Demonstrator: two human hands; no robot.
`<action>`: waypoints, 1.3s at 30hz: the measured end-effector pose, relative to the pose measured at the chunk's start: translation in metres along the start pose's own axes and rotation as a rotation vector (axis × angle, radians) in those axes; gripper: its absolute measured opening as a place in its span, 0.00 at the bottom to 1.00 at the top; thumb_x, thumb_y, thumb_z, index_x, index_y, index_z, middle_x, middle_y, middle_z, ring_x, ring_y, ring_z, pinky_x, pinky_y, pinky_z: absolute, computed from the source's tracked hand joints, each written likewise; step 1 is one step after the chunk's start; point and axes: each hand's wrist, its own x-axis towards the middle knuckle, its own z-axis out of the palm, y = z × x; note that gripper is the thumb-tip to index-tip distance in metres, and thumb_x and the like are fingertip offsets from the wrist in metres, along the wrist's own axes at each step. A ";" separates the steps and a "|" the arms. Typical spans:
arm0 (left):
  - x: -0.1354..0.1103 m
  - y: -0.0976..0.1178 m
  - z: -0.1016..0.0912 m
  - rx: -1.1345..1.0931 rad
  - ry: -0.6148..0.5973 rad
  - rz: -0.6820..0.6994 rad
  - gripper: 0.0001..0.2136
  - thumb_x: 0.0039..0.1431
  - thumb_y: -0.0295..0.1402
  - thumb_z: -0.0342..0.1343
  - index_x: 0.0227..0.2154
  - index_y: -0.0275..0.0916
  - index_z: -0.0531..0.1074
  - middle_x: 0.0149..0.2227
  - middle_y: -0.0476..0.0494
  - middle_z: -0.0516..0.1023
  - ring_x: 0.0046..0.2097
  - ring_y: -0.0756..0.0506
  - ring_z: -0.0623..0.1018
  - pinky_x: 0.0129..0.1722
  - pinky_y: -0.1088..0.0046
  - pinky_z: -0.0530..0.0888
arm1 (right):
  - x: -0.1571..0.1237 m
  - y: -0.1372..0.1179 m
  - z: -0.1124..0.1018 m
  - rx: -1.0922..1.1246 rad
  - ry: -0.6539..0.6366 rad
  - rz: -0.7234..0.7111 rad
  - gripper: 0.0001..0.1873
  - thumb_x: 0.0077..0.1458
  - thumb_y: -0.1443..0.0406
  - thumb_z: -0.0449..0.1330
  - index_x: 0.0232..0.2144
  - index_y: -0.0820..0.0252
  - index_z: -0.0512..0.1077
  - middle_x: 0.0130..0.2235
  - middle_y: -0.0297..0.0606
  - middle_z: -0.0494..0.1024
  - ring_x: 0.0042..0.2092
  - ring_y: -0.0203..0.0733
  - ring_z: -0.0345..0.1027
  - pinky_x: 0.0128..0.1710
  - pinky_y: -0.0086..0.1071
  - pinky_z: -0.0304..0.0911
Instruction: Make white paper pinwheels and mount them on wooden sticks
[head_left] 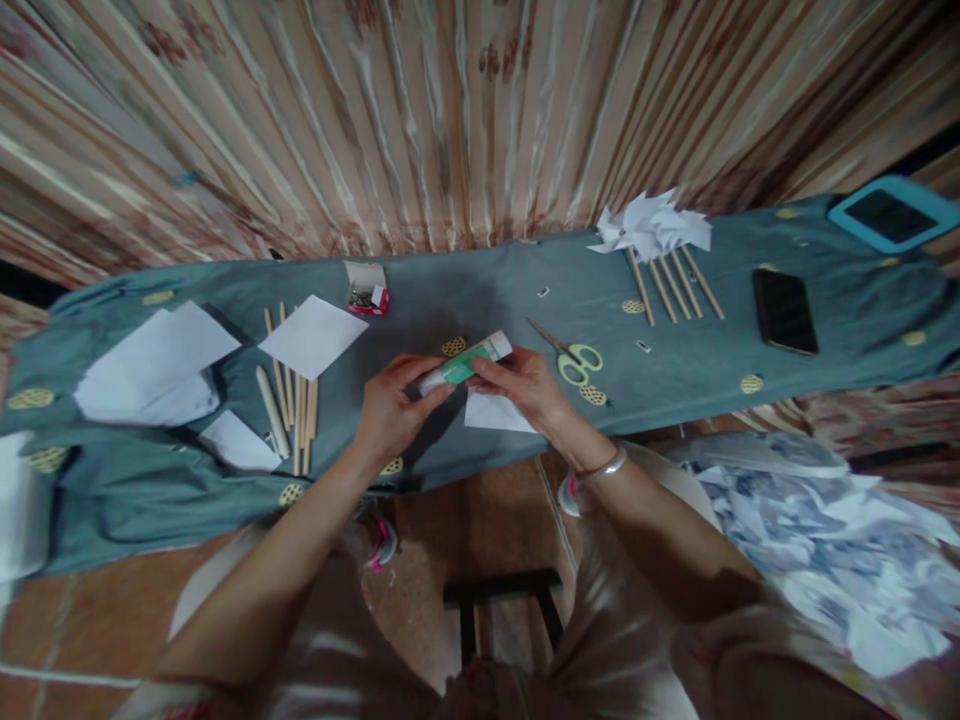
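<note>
Green-and-white tube point(466, 364), its print too blurred to read

We hold the tube above the cloth-covered table point(442, 290), our left hand point(391, 402) clamped on its left end and our right hand point(523, 386) on it toward the right; we see pale marks on the green label point(459, 370) but make out no words; white paper point(495, 413) shows just below the right hand; beside that hand lie scissors point(574, 362); farther off, a red-and-white box point(367, 290) bears nothing legible to us.
</note>
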 end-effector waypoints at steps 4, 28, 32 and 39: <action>0.002 -0.016 -0.011 0.124 0.030 -0.121 0.15 0.56 0.42 0.58 0.41 0.38 0.78 0.40 0.43 0.80 0.40 0.44 0.78 0.44 0.68 0.74 | -0.002 0.001 -0.026 -0.247 0.076 -0.206 0.30 0.43 0.48 0.69 0.44 0.58 0.71 0.31 0.36 0.82 0.34 0.43 0.78 0.34 0.34 0.71; -0.015 0.023 0.050 0.397 -0.274 0.634 0.08 0.65 0.32 0.54 0.43 0.35 0.73 0.38 0.41 0.78 0.40 0.44 0.76 0.42 0.67 0.75 | -0.061 0.012 -0.071 -1.111 -0.164 -0.604 0.18 0.56 0.70 0.56 0.49 0.63 0.73 0.55 0.50 0.74 0.58 0.51 0.67 0.59 0.50 0.65; -0.016 0.023 0.050 0.401 -0.262 0.671 0.07 0.66 0.29 0.51 0.41 0.34 0.74 0.36 0.42 0.78 0.39 0.45 0.76 0.40 0.70 0.76 | -0.062 0.011 -0.077 -1.088 -0.219 -0.560 0.25 0.51 0.65 0.66 0.53 0.61 0.70 0.59 0.50 0.71 0.61 0.52 0.65 0.61 0.51 0.62; -0.023 0.028 0.044 0.368 -0.209 0.675 0.07 0.66 0.27 0.52 0.39 0.34 0.75 0.35 0.42 0.80 0.36 0.46 0.78 0.37 0.71 0.77 | -0.066 0.008 -0.076 -0.963 -0.204 -0.518 0.14 0.55 0.68 0.64 0.46 0.55 0.74 0.56 0.44 0.75 0.58 0.47 0.69 0.60 0.46 0.63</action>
